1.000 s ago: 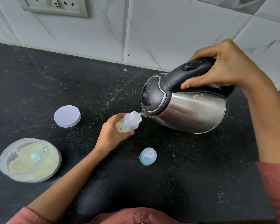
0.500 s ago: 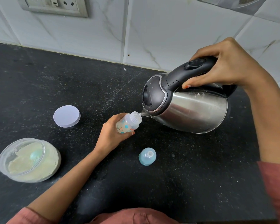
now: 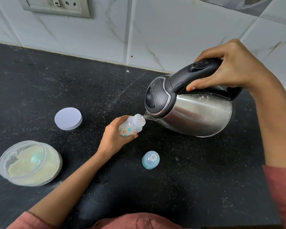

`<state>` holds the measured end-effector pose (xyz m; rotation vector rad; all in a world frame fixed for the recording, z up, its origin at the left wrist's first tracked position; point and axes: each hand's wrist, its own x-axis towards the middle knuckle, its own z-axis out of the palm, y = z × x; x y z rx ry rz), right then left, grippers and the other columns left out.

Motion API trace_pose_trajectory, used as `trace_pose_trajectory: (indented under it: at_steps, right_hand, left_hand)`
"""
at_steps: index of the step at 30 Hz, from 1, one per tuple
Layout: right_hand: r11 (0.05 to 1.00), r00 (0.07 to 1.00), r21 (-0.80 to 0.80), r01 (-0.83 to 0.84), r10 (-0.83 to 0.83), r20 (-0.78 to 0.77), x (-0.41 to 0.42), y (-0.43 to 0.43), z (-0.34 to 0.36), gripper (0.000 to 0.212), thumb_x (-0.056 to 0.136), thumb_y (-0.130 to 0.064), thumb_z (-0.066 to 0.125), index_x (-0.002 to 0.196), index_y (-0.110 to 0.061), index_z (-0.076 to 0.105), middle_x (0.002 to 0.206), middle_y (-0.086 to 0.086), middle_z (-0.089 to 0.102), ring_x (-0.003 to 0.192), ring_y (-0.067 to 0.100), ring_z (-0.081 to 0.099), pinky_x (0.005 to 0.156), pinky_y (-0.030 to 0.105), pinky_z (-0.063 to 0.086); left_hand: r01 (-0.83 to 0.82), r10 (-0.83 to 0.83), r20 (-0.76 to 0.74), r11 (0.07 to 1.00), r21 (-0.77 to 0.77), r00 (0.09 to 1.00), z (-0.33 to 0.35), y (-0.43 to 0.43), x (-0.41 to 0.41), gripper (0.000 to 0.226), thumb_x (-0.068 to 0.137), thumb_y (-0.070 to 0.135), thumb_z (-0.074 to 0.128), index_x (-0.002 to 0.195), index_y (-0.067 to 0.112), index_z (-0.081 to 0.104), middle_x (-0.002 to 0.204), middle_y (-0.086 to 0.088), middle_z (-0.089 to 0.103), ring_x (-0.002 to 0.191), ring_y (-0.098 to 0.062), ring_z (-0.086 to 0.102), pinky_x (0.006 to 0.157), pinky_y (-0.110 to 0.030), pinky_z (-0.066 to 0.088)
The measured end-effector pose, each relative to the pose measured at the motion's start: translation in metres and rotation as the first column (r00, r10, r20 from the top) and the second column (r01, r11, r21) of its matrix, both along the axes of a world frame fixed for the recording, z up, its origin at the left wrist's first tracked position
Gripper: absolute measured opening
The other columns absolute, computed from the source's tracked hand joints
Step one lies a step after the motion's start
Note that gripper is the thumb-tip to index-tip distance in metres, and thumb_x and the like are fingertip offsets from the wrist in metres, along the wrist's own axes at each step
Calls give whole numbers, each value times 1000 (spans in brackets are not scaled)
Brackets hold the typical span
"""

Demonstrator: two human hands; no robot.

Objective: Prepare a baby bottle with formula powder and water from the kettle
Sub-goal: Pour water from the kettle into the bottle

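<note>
The left hand (image 3: 113, 138) is low in the middle of the scene. Its fingers and thumb curl round the lower body of the baby bottle (image 3: 130, 128), with the thumb on the near side, tip pointing right. The bare left forearm (image 3: 69, 184) runs back to the near left and ends in a rust-red left sleeve (image 3: 28, 220). The right hand (image 3: 233, 70) is raised at the far right, knuckles up. Its fingers wrap over the black handle of the kettle (image 3: 196, 113), with the thumb tucked beneath. The wrist bends into the bare right forearm (image 3: 281, 129), which drops toward the near right, where the right sleeve (image 3: 282, 192) begins.
</note>
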<state>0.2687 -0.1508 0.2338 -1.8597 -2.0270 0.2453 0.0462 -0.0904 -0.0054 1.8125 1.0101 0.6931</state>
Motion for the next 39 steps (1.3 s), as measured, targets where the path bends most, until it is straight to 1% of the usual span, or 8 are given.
trace_pose_trajectory:
  at_steps: [7,13,20,25,29,31,34,39]
  right_hand:
    - [1000,1000,-5,6,-6,-9,0,0,0,44,47,-62,68,72,-27,65,65,7,64,65,28,58,64,43,45]
    - [1000,1000,-3,4,-4,0,0,0,1,46,47,-62,68,73,-24,66,65,8,65,66,30,59,64,44,45]
    - [1000,1000,-6,18,-18,0,0,-2,2,45,47,-62,67,73,-25,65,65,3,64,65,24,57,64,41,45]
    - [1000,1000,-10,21,-21,-3,-1,-2,3,42,46,-62,67,71,-29,64,64,1,64,64,24,56,63,40,44]
    - [1000,1000,-7,18,-18,5,-2,-2,3,45,46,-62,67,72,-27,65,65,4,64,65,27,57,64,42,45]
    - [1000,1000,-8,22,-22,0,-1,-2,3,43,45,-63,67,71,-28,64,64,3,63,64,23,56,63,40,44]
    - [1000,1000,-12,24,-24,-7,-1,-3,4,42,45,-62,67,71,-28,64,64,3,64,64,23,56,63,40,44]
    - [1000,1000,-8,10,-10,8,-2,-2,4,47,46,-62,67,73,-24,66,65,8,64,66,30,58,65,44,46]
  left_hand:
    - [-4,4,5,1000,-8,1000,-1,0,0,62,63,17,83,119,22,56,113,12,56,105,-3,48,78,-6,36]
    - [-5,5,5,1000,-7,1000,-3,0,0,63,62,18,83,119,22,56,114,10,57,105,-4,49,79,-5,35]
    - [-6,6,5,1000,-2,1000,-1,-1,0,62,62,18,83,118,22,56,112,13,56,104,-3,49,78,-4,35]
    - [-6,6,13,1000,-8,1000,0,-1,-1,61,63,16,83,117,22,56,111,12,56,104,-3,49,79,-7,34]
    - [-8,8,13,1000,-6,1000,1,-1,-1,61,63,17,83,117,23,56,111,14,55,104,-2,48,78,-3,34]
    - [-8,8,15,1000,-9,1000,0,-1,-1,61,63,17,83,118,23,56,111,13,56,105,-3,49,78,-4,34]
    - [-4,4,13,1000,-7,1000,0,-1,-1,62,63,17,83,118,23,56,112,12,56,106,-4,49,80,-7,34]
    - [-2,3,12,1000,-10,1000,1,-2,-1,63,63,17,83,119,22,55,113,13,55,107,-4,48,85,-13,33]
